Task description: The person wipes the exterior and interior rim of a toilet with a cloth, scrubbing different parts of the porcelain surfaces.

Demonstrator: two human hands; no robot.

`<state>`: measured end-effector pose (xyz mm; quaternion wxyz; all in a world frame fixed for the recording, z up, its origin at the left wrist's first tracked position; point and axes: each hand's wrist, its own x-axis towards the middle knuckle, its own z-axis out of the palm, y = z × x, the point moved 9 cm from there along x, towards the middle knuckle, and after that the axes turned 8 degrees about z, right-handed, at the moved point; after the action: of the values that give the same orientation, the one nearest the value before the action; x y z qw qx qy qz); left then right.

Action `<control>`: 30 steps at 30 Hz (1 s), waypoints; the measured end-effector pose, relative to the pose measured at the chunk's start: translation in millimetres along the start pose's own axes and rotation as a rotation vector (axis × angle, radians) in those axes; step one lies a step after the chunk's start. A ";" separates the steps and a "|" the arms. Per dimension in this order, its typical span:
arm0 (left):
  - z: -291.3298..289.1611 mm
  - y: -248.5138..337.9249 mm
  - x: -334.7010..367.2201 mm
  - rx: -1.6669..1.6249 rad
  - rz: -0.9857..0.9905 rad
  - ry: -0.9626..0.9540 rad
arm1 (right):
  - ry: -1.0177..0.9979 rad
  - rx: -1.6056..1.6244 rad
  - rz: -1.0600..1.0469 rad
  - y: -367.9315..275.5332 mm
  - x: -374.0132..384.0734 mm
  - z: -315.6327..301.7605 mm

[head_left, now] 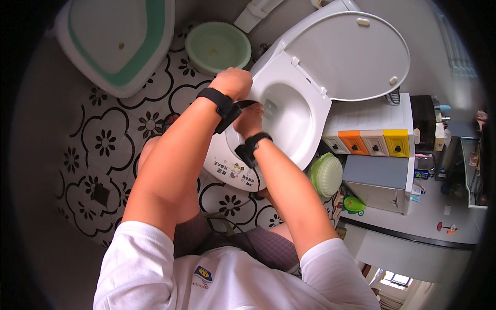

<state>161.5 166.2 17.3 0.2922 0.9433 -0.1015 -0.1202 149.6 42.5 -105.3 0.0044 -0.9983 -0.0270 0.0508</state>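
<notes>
Knuckles are showing uppermost on the left hand (pixel 232 82), whose fingers are bending into a compact fist over the left side of the toilet seat (pixel 320 114). The right hand (pixel 250 120) is hovering just nearer the body, also rounded, its fingers pointing down and partly hiding behind the wrist gear. How far each grip is closing, and whether either is holding anything, I cannot tell; a dark strip (pixel 249 103) is lying across the right hand's upper edge, and whether it is held or belongs to the wrist gear is unclear.

Judging by this pose, some close work at the seat's left side is seemingly under way, with both hands taking part; its exact nature is not showing. The next move is probably calling for steady fingers at that same spot, and for keeping the wristbands from knocking together.

The toilet is sitting directly under and beside the hands, its bowl (pixel 289 106) lying uncovered to their right, while the raised lid (pixel 356 57) is leaning back beyond. Farther out, a green basin (pixel 227 41) is resting on the patterned floor (pixel 121 137), and a cabinet with coloured drawers (pixel 367 116) is standing to the right.
</notes>
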 end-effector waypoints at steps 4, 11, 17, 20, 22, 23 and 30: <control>-19.0 -6.2 -5.3 0.043 -0.001 0.087 | -0.207 -0.034 0.023 -0.7 74.0 26.8; -23.1 -32.4 -19.6 0.050 -0.067 0.079 | -0.490 0.189 0.150 -18.9 148.2 21.2; -34.5 -23.2 -7.7 0.049 -0.025 0.142 | -0.518 0.214 0.282 32.9 167.5 21.8; -35.6 -25.0 -6.4 0.087 -0.007 0.154 | -0.456 0.170 0.285 18.0 126.9 14.1; -31.2 -13.3 -5.0 0.077 0.005 0.097 | -0.441 0.334 0.174 12.1 95.5 14.2; -27.3 -10.0 -5.1 0.069 0.005 0.046 | -0.420 0.327 -0.005 -0.1 76.4 8.7; 33.7 -7.0 21.2 0.174 -0.040 -0.197 | -0.093 0.234 0.036 20.8 -81.0 -27.3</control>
<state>172.9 148.5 -17.2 0.1956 0.9505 -0.1209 -0.2090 73.1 17.1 -70.2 0.1188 -0.9879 -0.0031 0.0998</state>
